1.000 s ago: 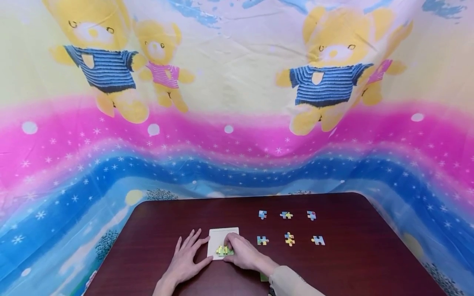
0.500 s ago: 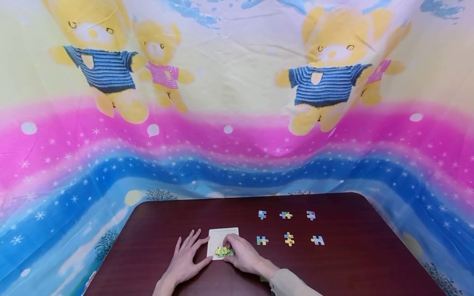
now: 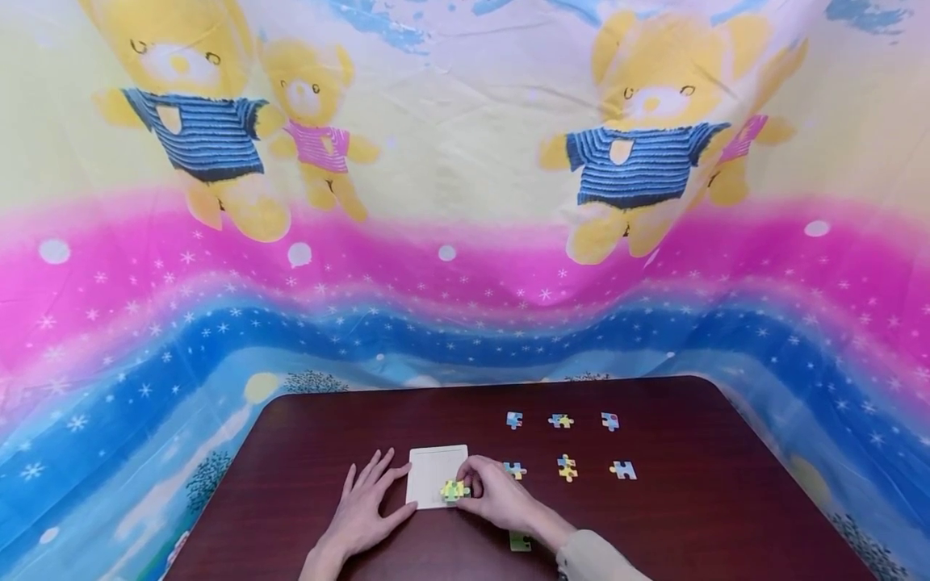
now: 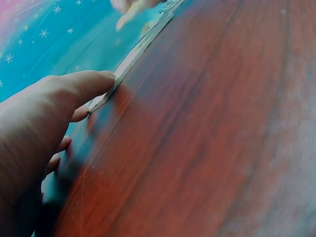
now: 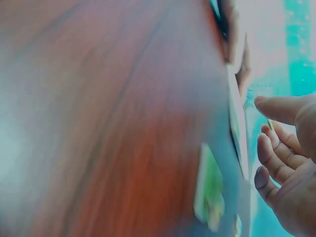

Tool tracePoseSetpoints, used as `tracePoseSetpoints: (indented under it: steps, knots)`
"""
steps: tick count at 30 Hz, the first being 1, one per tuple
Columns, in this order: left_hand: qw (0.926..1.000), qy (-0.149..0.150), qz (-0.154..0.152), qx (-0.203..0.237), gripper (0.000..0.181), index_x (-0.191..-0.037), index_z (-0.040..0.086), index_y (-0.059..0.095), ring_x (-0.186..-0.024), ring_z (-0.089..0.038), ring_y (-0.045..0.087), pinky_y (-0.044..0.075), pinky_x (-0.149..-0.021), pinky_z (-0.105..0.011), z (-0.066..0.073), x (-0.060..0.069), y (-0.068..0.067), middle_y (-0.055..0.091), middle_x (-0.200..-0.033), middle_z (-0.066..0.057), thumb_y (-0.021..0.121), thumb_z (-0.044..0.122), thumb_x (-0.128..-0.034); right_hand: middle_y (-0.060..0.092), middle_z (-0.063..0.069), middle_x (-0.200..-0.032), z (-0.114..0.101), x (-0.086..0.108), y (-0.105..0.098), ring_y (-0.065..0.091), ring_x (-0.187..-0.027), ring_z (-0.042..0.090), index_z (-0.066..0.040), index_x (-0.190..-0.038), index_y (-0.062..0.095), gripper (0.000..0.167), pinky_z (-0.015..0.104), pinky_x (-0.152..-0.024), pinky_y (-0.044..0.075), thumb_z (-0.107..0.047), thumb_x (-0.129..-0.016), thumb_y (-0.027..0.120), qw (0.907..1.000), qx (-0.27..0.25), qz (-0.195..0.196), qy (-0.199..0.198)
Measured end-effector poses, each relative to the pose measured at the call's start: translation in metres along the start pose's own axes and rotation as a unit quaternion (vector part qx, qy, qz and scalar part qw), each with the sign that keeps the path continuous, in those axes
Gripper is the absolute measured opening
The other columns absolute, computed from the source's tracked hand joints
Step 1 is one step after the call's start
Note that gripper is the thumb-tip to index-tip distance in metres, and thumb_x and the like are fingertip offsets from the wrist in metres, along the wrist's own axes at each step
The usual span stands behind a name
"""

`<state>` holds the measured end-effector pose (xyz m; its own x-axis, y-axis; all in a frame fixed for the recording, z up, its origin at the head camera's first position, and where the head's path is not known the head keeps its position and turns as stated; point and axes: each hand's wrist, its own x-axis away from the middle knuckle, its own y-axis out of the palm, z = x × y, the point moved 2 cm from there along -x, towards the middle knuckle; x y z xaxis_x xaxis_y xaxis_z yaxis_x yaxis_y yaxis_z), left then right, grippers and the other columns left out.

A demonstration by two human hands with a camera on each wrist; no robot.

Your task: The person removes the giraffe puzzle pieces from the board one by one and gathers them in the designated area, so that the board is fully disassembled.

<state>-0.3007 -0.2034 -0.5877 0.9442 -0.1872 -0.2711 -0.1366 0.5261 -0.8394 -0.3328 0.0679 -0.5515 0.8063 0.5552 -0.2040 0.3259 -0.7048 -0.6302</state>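
Note:
A yellow-green jigsaw puzzle piece point(image 3: 454, 491) is pinched between the thumb and fingers of my right hand point(image 3: 497, 494), over the lower right part of a square white puzzle board point(image 3: 434, 466). My left hand point(image 3: 366, 510) lies at the board's left side with spread fingers; its thumb and index fingertip touch the edge. The left wrist view shows the left thumb against the board's rim point(image 4: 140, 49). From the right wrist, a thin edge of the held piece point(image 5: 270, 124) shows between thumb and fingers; the rest is hidden.
Several loose puzzle pieces point(image 3: 567, 468) lie in two rows on the dark wooden table point(image 3: 690, 516), right of the board. A green piece point(image 3: 519, 541) lies nearer, partly below my right forearm. A cloth printed with bears point(image 3: 450, 323) hangs behind the table.
My right hand has moved slightly right with the puzzle piece, which shifts from the board's lower middle toward its right edge. The green piece near the forearm shows more. The left hand stays put.

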Motion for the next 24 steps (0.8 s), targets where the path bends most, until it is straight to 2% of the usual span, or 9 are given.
tracePoseSetpoints:
  steps: [6,12,17,24]
  knots:
    - [0.9999,-0.008,-0.012,-0.005,0.063,-0.147,0.027,0.070,-0.164,-0.044,0.039,0.020,-0.128,-0.079,0.000,0.000,0.000,0.051,-0.171,-0.013,0.077,0.061,-0.0945,0.064,0.003,-0.088,0.006,0.026,-0.030,0.056,-0.074,0.004,-0.011,-0.105,0.068,0.026,0.017,-0.068,0.048,-0.010,-0.091,0.090,0.9999,-0.014,0.006,0.004]
    - [0.9999,-0.008,-0.007,-0.009,0.063,-0.147,0.026,0.070,-0.163,-0.043,0.040,0.022,-0.128,-0.078,0.000,0.000,0.000,0.052,-0.170,-0.013,0.078,0.061,-0.0941,0.064,-0.001,-0.090,0.016,0.056,-0.058,0.056,-0.077,0.001,-0.011,-0.107,0.068,0.025,0.020,-0.068,0.050,-0.014,-0.093,0.089,0.9998,-0.017,0.002,0.007]
    - [0.9999,-0.005,-0.003,-0.012,0.063,-0.147,0.027,0.071,-0.163,-0.043,0.041,0.022,-0.128,-0.078,0.000,0.001,0.000,0.053,-0.170,-0.013,0.077,0.061,-0.0941,0.063,-0.005,-0.088,0.027,0.081,-0.074,0.056,-0.078,0.001,-0.014,-0.106,0.067,0.026,0.020,-0.068,0.051,-0.017,-0.093,0.089,0.9999,-0.010,0.001,0.012]
    - [0.9999,-0.006,-0.004,-0.008,0.063,-0.146,0.026,0.071,-0.163,-0.043,0.040,0.022,-0.128,-0.078,0.000,0.000,-0.001,0.053,-0.170,-0.013,0.077,0.060,-0.0943,0.063,-0.003,-0.085,0.041,0.110,-0.091,0.057,-0.075,0.004,-0.013,-0.105,0.066,0.027,0.022,-0.065,0.050,-0.013,-0.092,0.089,1.0000,-0.002,0.004,-0.004]
